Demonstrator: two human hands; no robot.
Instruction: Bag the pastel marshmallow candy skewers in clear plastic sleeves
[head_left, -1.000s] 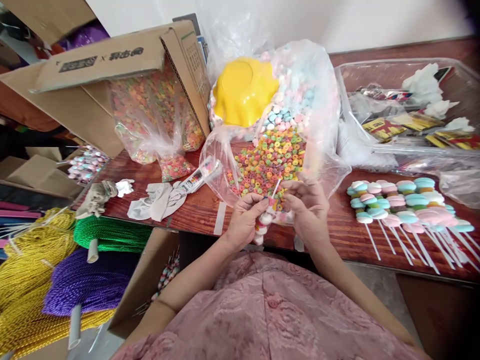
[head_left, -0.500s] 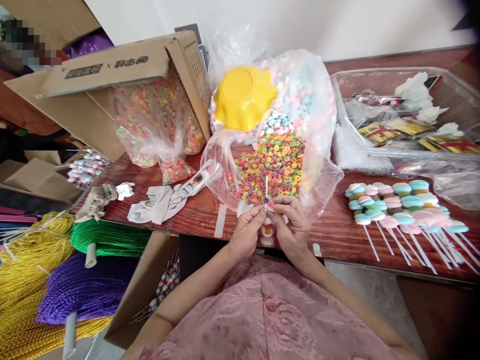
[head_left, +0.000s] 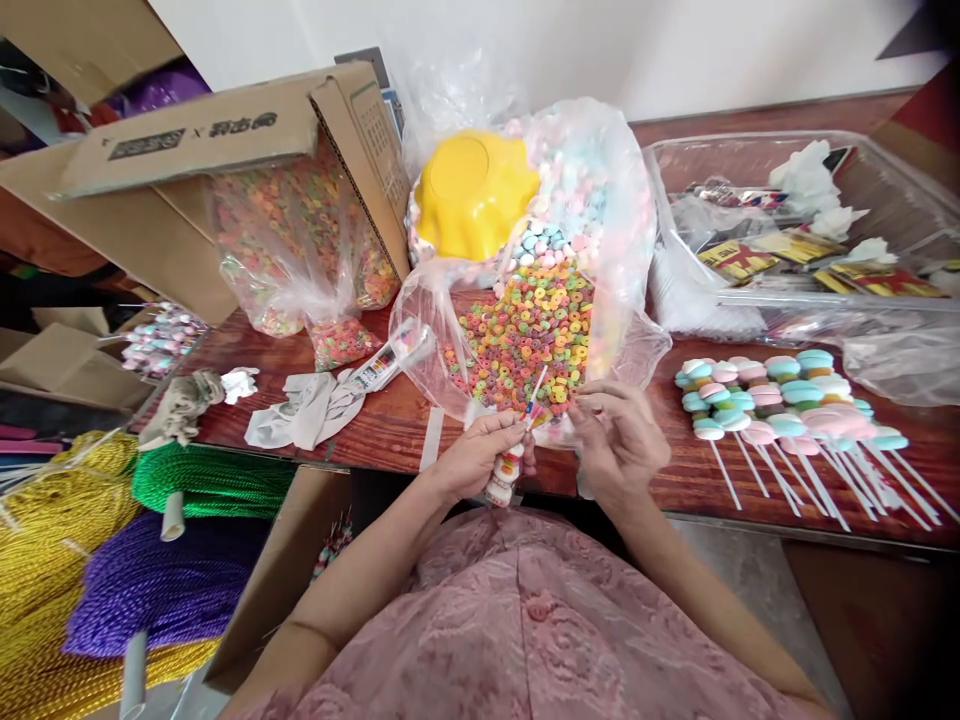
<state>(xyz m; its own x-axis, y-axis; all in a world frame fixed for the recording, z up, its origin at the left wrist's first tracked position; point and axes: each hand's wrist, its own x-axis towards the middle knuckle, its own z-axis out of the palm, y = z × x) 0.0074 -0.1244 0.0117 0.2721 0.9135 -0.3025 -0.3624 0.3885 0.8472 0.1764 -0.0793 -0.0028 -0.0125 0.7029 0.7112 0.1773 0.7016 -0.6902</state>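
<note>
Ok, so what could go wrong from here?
The loaded stick sits in the left hand alone, so it might slip or tilt. The loose rings lie in an open plastic bag near the front edge of the table, so a knock could spill some. The pastel sticks lie overlapping, several ends close to that edge; the right hand might brush them.

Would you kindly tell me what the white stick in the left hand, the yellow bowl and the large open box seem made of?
White stick: probably smooth plastic, being slim and evenly white, though paper is possible.
Yellow bowl: likely glossy moulded plastic, judging by its highlights and even colour.
Large open box: matte brown corrugated cardboard, shown by its ridged edge.
</note>
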